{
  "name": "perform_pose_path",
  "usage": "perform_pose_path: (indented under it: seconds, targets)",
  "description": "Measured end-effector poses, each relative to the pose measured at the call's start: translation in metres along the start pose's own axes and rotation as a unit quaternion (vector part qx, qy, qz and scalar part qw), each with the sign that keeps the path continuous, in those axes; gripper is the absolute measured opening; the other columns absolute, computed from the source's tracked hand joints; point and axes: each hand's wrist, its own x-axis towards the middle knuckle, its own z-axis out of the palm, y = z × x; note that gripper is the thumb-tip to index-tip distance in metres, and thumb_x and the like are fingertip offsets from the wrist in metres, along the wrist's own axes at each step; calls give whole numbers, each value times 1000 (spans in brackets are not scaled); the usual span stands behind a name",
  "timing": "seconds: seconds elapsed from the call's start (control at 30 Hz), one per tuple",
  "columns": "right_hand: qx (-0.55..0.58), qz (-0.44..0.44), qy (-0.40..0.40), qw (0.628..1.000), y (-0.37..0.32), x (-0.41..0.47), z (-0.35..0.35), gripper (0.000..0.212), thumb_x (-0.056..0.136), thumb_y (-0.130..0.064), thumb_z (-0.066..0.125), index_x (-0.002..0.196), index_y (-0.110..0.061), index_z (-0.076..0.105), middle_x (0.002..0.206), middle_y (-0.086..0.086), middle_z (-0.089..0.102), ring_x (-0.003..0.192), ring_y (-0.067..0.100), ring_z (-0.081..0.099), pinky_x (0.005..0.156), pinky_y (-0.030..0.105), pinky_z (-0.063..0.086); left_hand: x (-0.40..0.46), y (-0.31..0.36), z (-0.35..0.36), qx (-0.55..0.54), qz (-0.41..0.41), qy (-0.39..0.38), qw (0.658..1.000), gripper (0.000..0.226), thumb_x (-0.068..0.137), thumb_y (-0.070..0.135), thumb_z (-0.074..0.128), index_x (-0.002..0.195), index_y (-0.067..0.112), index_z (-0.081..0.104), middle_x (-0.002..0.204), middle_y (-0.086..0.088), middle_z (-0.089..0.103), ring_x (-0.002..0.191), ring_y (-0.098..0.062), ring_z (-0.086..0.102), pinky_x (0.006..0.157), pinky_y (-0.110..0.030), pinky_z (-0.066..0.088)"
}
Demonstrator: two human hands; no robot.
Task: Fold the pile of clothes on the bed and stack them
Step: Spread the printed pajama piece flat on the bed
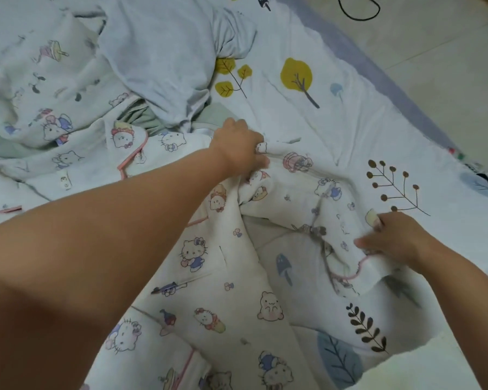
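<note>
While both hands, left hand point(241, 146) and right hand point(389, 239), pinch the cartoon pyjama point(290, 198) edges, bare bedsheet point(358, 119) stretches beyond toward the floor point(448, 38).

I see a pale beige tiled floor point(448, 52) beyond the bed's right edge, a thin black looped cord point(359, 8) lying on it.
</note>
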Motion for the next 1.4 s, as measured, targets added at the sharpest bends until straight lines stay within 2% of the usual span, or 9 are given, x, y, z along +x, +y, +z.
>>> perform_pose_path:
  seconds: [0.33,0.43,0.6,0.77,0.9,0.97,1.07,1.23,1.4]
  targets:
    - [-53,-93,157,982,-21,-83,-22,9,79,-17,60,80,-18,50,68,3,56,62,20,50,54,30,39,-8,-21,-47,-69,25,-2,997,25,80,29,70,77,5,62,65,-3,50,63,-18,46,58,-26,35]
    - [-12,-116,74,990,-50,-114,4,11,83,-24,50,85,-26,39,70,-4,57,64,25,55,50,28,36,-21,-36,-59,-210,-22,-30,977,13,83,19,68,75,9,63,59,1,55,51,-11,51,48,-18,42]
    - [-34,-275,248,928,-107,-180,70,41,86,-21,41,56,-29,68,38,-8,40,28,10,42,30,12,27,-51,-71,-67,-478,-119,-95,865,22,87,-3,47,78,12,60,63,0,68,55,-8,65,57,-19,55]
    - [-95,-333,170,923,-142,-208,147,55,92,-29,35,46,-35,65,34,-7,36,25,8,29,29,13,21,-84,-108,-48,-659,-211,-111,713,26,91,11,37,75,13,57,57,3,62,44,-8,57,44,-14,48]
    - [-35,-319,-33,946,-172,-212,181,30,80,-45,60,52,-44,68,43,-15,54,36,5,52,41,22,38,-109,-127,-12,-514,-262,-70,813,26,86,-7,54,98,15,51,98,-9,55,66,-18,54,60,-26,48]
    - [-55,-297,-136,943,-171,-215,187,22,87,-47,53,84,-42,74,84,-10,71,80,10,68,66,25,45,-122,-134,2,-425,-274,-48,861,40,84,-3,59,115,17,45,105,-10,49,72,-21,49,59,-25,45]
    - [-116,-389,-251,879,-169,-200,183,37,98,-24,40,133,-14,45,136,12,42,126,33,39,98,42,36,-142,-142,17,-400,-281,-18,872,48,85,13,65,127,16,42,107,-6,52,90,-22,53,79,-30,47]
    - [64,-334,-65,938,-176,-148,139,28,94,-25,47,121,-23,57,112,-1,62,98,14,57,88,27,46,-196,-147,32,-360,-275,76,889,32,84,20,66,112,18,49,83,8,55,70,-7,51,64,-21,42]
    - [53,-313,127,940,-206,-59,110,36,92,-14,45,127,-14,53,118,15,56,106,30,53,88,35,41,-267,-141,50,-230,-290,46,928,24,87,40,60,93,19,51,80,6,55,67,-7,50,57,-20,36]
